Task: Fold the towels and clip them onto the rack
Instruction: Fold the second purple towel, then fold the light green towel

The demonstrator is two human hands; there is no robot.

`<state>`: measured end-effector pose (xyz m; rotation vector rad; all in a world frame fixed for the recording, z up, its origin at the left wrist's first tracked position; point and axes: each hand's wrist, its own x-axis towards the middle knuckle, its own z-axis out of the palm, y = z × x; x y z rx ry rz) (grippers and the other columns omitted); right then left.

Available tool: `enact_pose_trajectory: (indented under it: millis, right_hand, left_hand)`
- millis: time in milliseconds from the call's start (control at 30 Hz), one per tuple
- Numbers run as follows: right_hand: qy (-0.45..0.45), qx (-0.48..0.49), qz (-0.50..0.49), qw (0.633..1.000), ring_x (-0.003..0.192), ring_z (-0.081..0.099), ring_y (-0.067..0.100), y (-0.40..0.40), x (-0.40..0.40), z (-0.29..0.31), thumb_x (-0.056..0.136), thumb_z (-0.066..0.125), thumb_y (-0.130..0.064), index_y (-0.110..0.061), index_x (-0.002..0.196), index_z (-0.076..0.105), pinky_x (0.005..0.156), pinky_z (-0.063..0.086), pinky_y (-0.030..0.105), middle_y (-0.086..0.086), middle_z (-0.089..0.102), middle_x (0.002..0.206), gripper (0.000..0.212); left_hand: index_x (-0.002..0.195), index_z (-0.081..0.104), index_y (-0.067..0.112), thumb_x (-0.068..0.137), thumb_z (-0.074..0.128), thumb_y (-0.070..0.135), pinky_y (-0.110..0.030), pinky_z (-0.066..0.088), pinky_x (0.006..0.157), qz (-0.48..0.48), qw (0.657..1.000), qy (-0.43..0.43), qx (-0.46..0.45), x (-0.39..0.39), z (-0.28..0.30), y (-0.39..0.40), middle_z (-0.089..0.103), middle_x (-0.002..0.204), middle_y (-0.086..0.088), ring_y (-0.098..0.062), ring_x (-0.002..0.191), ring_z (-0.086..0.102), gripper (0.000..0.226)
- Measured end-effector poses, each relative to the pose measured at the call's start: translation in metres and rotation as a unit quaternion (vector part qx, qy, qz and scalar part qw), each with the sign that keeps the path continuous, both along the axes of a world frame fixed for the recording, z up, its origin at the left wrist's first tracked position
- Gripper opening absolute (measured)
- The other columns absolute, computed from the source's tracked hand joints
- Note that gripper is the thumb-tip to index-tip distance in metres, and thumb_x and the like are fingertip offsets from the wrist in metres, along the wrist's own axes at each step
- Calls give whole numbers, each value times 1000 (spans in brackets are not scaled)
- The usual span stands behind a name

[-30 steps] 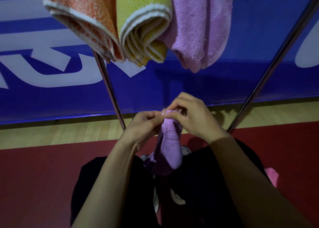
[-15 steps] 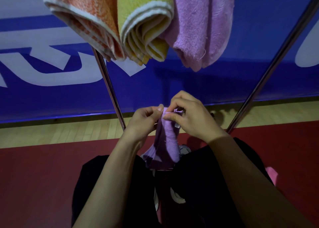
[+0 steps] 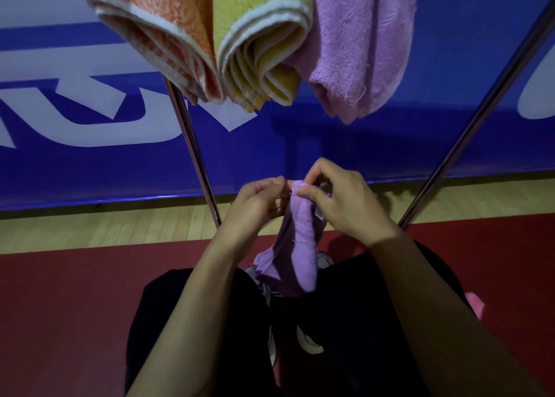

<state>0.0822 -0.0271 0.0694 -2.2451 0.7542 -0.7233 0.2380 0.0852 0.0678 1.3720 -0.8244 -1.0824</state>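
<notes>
From the head view, the left hand [image 3: 255,204] and the right hand [image 3: 345,207] both pinch the top edge of a small purple towel [image 3: 297,246], fingers clamped on the cloth close together, so that it hangs limp in front of the person's legs, below the rack's slanted metal poles [image 3: 192,147]. Above, an orange towel [image 3: 162,36], a yellow towel [image 3: 258,51] and a lilac towel [image 3: 360,45] hang folded side by side, touching. The held towel looks light, soft and floppy, so it is best gripped at its corners and edges to keep each fold square.
</notes>
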Motion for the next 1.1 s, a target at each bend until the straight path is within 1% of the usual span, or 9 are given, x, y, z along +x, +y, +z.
enact_pose_trajectory:
  millis: [167,267,367,433,600,800,933,1000,1100]
  right_hand:
    - [14,-3,21,1000,91,63,1,-7,-1,-4,97,70,-39,-29,128,64,76,45,11,-11,66,98,33]
    - [51,-35,24,998,87,60,1,-11,-2,-11,96,70,-40,-27,104,73,72,41,11,-10,62,95,15]
    - [45,-33,21,998,80,57,2,-10,-3,-10,93,75,-35,-25,87,67,68,41,14,-9,58,86,14]
    - [45,-33,30,998,80,56,0,-7,-3,-8,94,72,-32,-26,87,61,69,40,14,-11,54,86,15]
    - [58,-22,30,998,65,52,2,-2,-3,1,102,60,-42,-24,96,50,57,37,18,-11,53,64,22]
    - [8,-9,18,1000,47,44,21,-4,-12,12,101,62,-45,-21,92,51,53,41,41,8,53,50,28]
    - [8,-6,12,1000,42,41,19,-8,-18,14,99,66,-41,-21,92,59,50,36,25,1,48,43,22]
    - [-29,83,-5,996,42,38,13,-8,-14,15,100,66,-35,-20,96,63,47,35,20,-1,50,47,15]
    - [-168,330,-28,928,56,60,10,-13,-14,18,106,54,-35,-19,123,61,57,49,21,7,75,80,24]
  left_hand:
    - [117,74,9,104,57,8,-40,55,104,-22,998,-54,-10,2,-5,2,77,110,-19,-26,107,73,21]
    - [126,64,9,99,66,3,-28,56,92,-31,995,-93,1,-3,-11,3,77,109,-16,-17,99,73,27]
    - [131,49,14,90,82,18,-28,56,85,-34,994,-98,22,-4,-13,4,79,106,-5,-11,93,73,52]
    - [127,51,22,79,88,39,-37,59,91,-65,982,-174,42,0,-19,4,79,105,1,-15,97,75,63]
    - [99,70,23,85,73,60,-50,59,77,-143,919,-352,103,-6,-22,5,74,84,7,-16,75,69,40]
    - [95,75,21,90,74,50,-43,59,79,-175,941,-270,108,-2,-10,10,79,90,1,-17,83,75,29]
    - [80,61,22,105,62,31,-16,39,56,-205,939,-263,81,-4,-8,14,55,62,20,3,57,46,27]
    - [73,53,25,109,55,27,-17,34,54,-201,949,-232,74,-6,-9,16,46,57,21,4,54,38,36]
    - [86,73,27,108,55,28,-23,52,66,-177,983,-32,27,-12,0,22,70,81,10,-5,73,63,28]
